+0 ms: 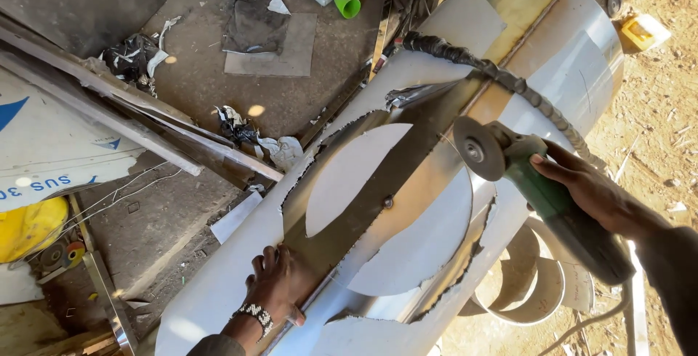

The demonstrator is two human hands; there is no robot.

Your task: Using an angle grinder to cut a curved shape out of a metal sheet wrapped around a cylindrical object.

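Pressed flat near the lower end of the steel drum [218, 298], the left hand [280, 287] lies with fingers spread and open on the bare sheet, just beside the jagged edge of the cut opening [378, 203]; a beaded wristband [256, 317] sits on its wrist. The right hand [592, 192] has its fingers closed around the green body of the angle grinder [552, 203], whose disc [478, 149] hangs at the upper right rim of the opening, touching or just clear of the metal; which one cannot be told. Risk, as a judgement: if the disc binds in the cut, the grinder can kick toward the bracing hand, and the torn edges can slice skin that slides along them. The corrugated hose [502, 76] crosses the drum just above the disc and could be nicked. The drum is round and could roll under side pressure. Open room lies along the drum's upper right end; to the left, steel bars [109, 109] and scrap crowd the floor, and a steel ring [534, 290] lies on the sand below the grinder.
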